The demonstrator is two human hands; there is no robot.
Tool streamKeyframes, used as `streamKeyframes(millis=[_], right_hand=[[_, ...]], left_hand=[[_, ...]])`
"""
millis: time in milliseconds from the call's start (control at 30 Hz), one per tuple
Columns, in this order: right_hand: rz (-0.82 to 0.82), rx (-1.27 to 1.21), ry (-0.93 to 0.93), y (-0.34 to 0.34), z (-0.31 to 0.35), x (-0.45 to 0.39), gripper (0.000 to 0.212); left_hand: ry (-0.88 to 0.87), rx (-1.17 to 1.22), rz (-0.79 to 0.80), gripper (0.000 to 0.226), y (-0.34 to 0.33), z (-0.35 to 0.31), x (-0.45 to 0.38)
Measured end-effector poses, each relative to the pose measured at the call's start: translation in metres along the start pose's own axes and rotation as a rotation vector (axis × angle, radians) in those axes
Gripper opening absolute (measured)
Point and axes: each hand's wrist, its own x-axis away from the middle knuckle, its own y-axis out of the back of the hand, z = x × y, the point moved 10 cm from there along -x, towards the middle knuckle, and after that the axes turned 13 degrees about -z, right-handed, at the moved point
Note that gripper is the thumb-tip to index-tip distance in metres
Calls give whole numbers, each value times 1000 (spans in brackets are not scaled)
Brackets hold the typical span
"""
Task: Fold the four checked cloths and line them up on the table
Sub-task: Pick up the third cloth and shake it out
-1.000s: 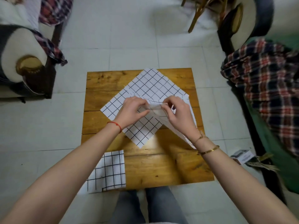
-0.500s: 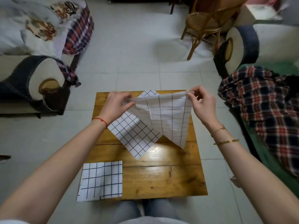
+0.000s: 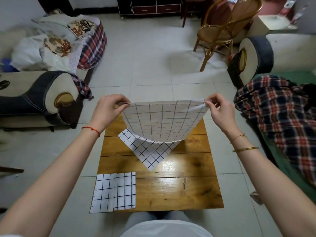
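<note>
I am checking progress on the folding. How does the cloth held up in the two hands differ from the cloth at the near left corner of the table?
The held cloth is unfolded and hangs in the air, pinched at its top corners by the left hand and right hand; the corner cloth is folded and lies flat on the table, slightly over its edge. The held cloth's grid looks faint, the corner cloth's dark. Both are white checked cloths.

- One view only, from a head-worn wide-angle camera looking forward and steeply down
- The bench (image 3: pixel 179 190) lies close below, centred
- Edges bend; floor and furniture ring the frame
</note>
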Motion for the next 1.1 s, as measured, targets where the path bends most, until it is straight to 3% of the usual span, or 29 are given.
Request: streamKeyframes(millis=[500,700,1100], right_hand=[[112,-59,18,10,37,25,7],[114,-113,5,14,46,16,1],[44,-34,-246,-48,-7,-14,3]], left_hand=[[64,106,52,13,59,1,31],[166,268,106,16,67,17,27],[326,258,95,14,-8,82,-8]])
